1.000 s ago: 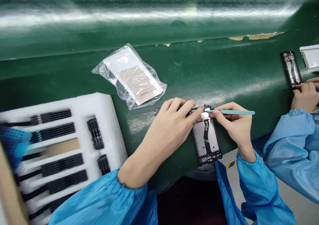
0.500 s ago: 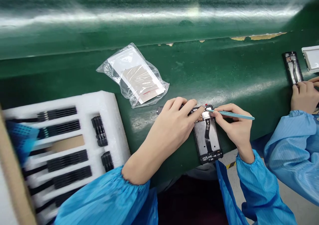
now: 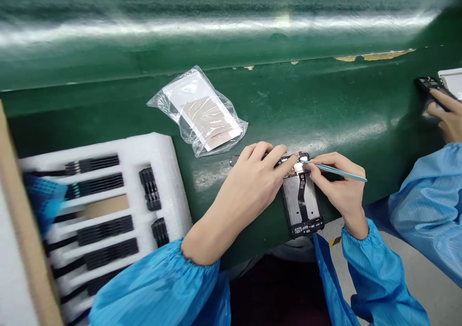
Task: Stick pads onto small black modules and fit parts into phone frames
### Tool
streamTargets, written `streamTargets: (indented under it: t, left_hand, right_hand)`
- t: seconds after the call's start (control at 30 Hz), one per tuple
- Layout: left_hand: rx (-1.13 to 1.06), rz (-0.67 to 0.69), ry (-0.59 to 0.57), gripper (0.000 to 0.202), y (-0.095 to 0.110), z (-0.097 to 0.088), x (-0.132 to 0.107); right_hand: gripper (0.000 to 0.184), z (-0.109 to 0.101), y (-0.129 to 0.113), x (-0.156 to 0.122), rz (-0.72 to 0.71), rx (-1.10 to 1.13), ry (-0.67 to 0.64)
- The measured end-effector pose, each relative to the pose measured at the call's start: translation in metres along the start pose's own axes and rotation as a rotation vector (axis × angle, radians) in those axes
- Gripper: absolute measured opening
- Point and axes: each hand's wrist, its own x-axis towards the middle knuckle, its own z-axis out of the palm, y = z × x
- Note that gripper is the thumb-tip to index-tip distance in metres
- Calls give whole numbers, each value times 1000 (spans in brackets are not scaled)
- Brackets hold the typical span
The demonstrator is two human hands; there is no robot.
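An opened phone [image 3: 294,196] lies on the green bench at its front edge, its inside facing up, with a black flex cable running down the middle. My left hand [image 3: 258,172] curls over the phone's upper left, the index fingertip pressing near its top. A dark flat part [image 3: 234,161] pokes out to the left from under this hand, mostly hidden. In my right hand [image 3: 341,181] is a pair of light blue tweezers [image 3: 339,173], pinched between thumb and fingers. The tips of the tweezers touch the phone's top, beside my left index finger; what they grip is too small to tell.
A white foam tray [image 3: 164,172] with black parts in its slots stands at the left, beside a cardboard edge [image 3: 27,210]. A clear plastic bag [image 3: 202,114] with flat sheets lies behind my hands. At the right, a co-worker's hand [image 3: 449,119] rests on another black phone [image 3: 429,84].
My hands keep nearly the same pose at the phone, with the tweezers slightly more tilted. The view has shifted a little. The co-worker's phone is now turned and partly covered by a hand.
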Motion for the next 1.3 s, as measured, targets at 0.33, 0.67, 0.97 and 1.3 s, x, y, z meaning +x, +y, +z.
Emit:
streamTargets:
  t: [0.33, 0.67, 0.97, 1.3]
  left_hand:
    - [12, -6, -4, 35, 0, 2, 0]
    - [-12, -16, 16, 33, 2, 1, -1]
    - [-83, -85, -25, 38, 2, -3, 1]
    - [192, 299, -233, 50, 53, -39, -10]
  right_hand:
    - [19, 3, -3, -5, -133, -103, 5]
    - [23, 7, -2, -8, -207, -124, 33]
    - [11, -2, -1, -13, -22, 94, 218]
    - [20, -21, 18, -23, 301, 338, 280]
